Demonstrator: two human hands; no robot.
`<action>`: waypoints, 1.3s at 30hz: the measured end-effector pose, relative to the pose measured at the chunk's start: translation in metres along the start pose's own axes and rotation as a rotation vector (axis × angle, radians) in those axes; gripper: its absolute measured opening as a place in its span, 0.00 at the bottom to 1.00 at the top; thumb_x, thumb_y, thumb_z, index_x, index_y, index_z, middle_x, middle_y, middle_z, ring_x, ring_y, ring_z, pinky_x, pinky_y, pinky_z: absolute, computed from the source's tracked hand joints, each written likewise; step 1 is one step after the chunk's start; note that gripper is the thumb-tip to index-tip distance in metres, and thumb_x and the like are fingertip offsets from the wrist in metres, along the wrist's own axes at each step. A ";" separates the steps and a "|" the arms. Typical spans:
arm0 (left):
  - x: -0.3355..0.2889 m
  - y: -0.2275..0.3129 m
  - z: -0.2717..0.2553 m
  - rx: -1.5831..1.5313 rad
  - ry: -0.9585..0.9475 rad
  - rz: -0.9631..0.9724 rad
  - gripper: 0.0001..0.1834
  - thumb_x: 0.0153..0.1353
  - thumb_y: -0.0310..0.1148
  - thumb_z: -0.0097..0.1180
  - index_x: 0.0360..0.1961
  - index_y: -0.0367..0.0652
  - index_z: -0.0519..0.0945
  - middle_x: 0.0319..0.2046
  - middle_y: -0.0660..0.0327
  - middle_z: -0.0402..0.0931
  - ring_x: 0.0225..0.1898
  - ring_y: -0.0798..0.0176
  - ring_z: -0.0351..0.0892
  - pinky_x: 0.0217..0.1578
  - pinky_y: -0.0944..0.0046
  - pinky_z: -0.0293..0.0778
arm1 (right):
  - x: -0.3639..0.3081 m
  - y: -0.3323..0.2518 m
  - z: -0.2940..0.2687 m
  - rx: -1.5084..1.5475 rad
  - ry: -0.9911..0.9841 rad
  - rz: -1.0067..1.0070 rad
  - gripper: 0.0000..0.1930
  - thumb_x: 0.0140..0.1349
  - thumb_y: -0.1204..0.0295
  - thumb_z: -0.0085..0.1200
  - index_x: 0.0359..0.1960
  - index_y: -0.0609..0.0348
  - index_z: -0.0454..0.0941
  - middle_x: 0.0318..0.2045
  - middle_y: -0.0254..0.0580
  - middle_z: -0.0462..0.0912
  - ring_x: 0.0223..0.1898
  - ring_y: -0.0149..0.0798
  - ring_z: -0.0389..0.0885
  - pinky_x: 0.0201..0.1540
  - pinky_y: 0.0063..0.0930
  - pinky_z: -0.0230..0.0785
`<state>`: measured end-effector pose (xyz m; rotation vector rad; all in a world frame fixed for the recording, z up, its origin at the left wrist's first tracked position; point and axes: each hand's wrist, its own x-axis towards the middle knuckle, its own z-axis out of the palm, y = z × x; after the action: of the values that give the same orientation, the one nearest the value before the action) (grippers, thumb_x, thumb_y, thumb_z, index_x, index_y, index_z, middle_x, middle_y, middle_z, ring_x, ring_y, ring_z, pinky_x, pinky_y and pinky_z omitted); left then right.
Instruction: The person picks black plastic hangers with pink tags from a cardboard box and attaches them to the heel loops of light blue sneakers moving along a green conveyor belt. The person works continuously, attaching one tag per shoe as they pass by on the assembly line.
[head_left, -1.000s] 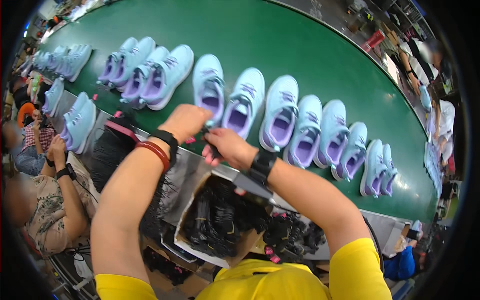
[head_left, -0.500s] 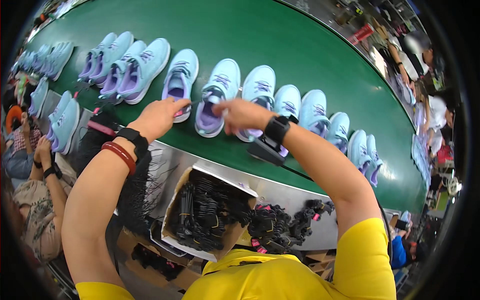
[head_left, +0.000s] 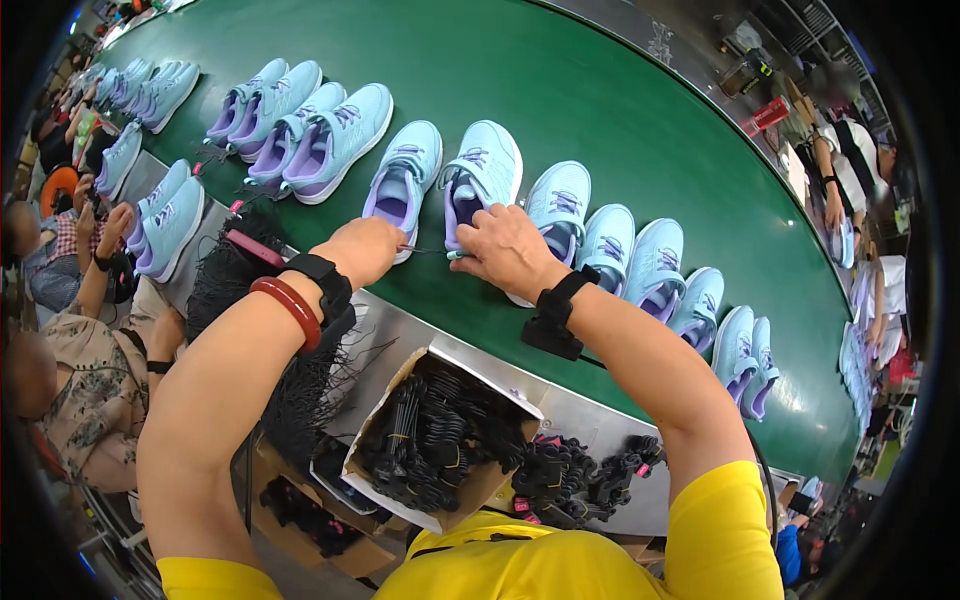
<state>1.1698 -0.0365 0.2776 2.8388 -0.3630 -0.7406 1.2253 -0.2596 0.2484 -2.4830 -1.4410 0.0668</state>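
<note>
Dark cord (head_left: 428, 250) is clamped in the left hand (head_left: 362, 250), strung rightward to the blue shoe (head_left: 488, 150) — heel pinched by right hand (head_left: 508, 246), toe pointing away.

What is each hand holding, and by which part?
Left hand: a thin dark cord, by its left end. Right hand: a light-blue shoe, by its heel.

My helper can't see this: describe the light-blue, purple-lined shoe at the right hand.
On the long green work surface, light-blue shoes form a row. Mid-row, the bare right hand is at the heel of one shoe. Unlike its neighbours, it has a thin dark cord leading to the bare left hand.
</note>
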 end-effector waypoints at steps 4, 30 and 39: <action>-0.001 -0.001 0.001 -0.024 0.022 -0.017 0.18 0.51 0.20 0.46 0.42 0.42 0.81 0.36 0.47 0.79 0.41 0.44 0.78 0.44 0.51 0.74 | 0.009 -0.005 0.004 -0.022 -0.035 0.004 0.16 0.49 0.54 0.61 0.30 0.52 0.79 0.28 0.40 0.77 0.37 0.43 0.75 0.39 0.37 0.64; 0.025 0.091 0.037 -0.007 0.211 0.327 0.31 0.45 0.20 0.61 0.54 0.41 0.69 0.58 0.53 0.65 0.56 0.46 0.68 0.53 0.54 0.70 | -0.391 0.060 -0.172 0.383 -0.069 1.133 0.08 0.56 0.70 0.57 0.33 0.62 0.78 0.26 0.44 0.82 0.29 0.40 0.80 0.36 0.31 0.72; 0.060 0.105 0.049 -0.139 0.171 0.336 0.16 0.44 0.12 0.49 0.37 0.35 0.69 0.36 0.46 0.68 0.38 0.38 0.70 0.40 0.52 0.68 | -0.652 -0.028 -0.137 0.111 -0.374 1.346 0.20 0.44 0.70 0.64 0.42 0.54 0.76 0.40 0.43 0.78 0.48 0.49 0.73 0.50 0.40 0.68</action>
<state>1.1760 -0.1592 0.2332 2.5912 -0.7081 -0.4344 0.8963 -0.8346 0.3257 -2.9049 0.3928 0.8349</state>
